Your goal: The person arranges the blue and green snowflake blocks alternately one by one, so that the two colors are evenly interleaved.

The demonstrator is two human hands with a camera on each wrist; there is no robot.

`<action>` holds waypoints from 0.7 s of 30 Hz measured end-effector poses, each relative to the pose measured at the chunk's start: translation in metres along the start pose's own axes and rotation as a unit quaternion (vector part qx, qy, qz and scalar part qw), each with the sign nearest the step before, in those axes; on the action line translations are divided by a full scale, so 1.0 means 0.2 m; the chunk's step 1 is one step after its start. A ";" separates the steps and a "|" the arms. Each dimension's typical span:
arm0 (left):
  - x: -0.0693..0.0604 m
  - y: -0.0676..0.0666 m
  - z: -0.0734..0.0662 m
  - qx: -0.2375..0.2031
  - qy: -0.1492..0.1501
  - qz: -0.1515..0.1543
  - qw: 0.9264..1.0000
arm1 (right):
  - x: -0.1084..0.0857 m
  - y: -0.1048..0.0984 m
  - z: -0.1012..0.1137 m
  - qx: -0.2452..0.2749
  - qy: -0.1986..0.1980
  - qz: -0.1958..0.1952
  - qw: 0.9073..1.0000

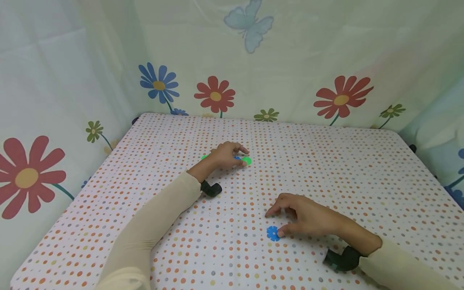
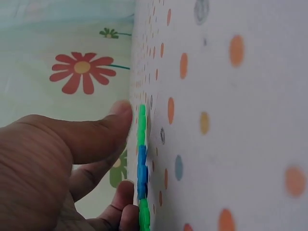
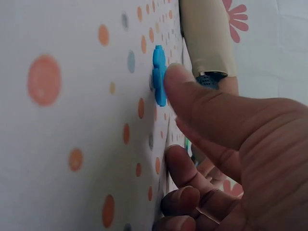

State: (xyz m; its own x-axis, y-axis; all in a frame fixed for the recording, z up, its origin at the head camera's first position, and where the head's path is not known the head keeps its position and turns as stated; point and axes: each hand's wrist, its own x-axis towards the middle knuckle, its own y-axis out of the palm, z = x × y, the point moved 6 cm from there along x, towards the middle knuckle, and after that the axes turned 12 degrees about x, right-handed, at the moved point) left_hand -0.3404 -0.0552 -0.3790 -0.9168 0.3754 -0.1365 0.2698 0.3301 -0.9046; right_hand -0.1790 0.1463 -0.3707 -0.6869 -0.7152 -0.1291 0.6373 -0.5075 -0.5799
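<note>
In the head view, a blue flower-shaped disc (image 1: pixel 272 233) lies near the middle front of the table. My right hand (image 1: pixel 308 215) is just right of it, thumb at the disc's edge and the other fingers loosely bent, apart from it. The right wrist view has that blue disc (image 3: pixel 159 77) edge-on by the thumb. Farther off, my left hand (image 1: pixel 226 155) hovers over a flat row of similar discs, partly hiding them. The left wrist view shows a green disc (image 2: pixel 142 127), a blue part (image 2: pixel 142 173) and another green disc (image 2: pixel 145 216) end to end; the fingers are spread beside them.
A white cloth with coloured dots (image 1: pixel 326 169) covers the table. Behind it hangs a pale curtain (image 1: pixel 290 60) printed with flowers and a butterfly. Black devices (image 1: pixel 342 259) are worn at both wrists.
</note>
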 end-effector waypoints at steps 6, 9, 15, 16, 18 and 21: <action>-0.01 0.01 0.01 0.008 0.016 -0.009 1.000 | 0.01 0.02 -0.01 -0.005 -0.008 0.001 1.000; -0.01 0.00 0.00 0.021 0.022 -0.016 0.999 | 0.00 0.02 -0.01 -0.009 -0.008 0.000 1.000; 0.00 0.02 -0.02 0.028 0.033 -0.017 0.999 | -0.01 0.04 0.00 -0.038 -0.005 0.005 0.999; 0.00 0.02 -0.01 0.032 0.031 -0.017 0.999 | -0.01 0.04 0.00 -0.043 -0.008 0.004 0.999; 0.00 0.02 -0.01 0.040 0.025 -0.020 0.999 | -0.01 0.05 0.00 -0.049 -0.014 0.001 0.999; 0.00 0.02 0.00 0.051 0.014 -0.024 0.998 | 0.00 0.05 0.01 -0.051 -0.021 -0.001 0.998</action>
State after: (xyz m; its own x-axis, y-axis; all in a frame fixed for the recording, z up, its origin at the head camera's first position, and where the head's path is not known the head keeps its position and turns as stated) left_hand -0.3390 -0.0540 -0.3836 -0.9193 0.3849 -0.0816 0.1924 0.2587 -0.9466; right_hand -0.1720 0.1401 -0.3755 -0.6714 -0.7350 -0.0948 0.5953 -0.4587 -0.6597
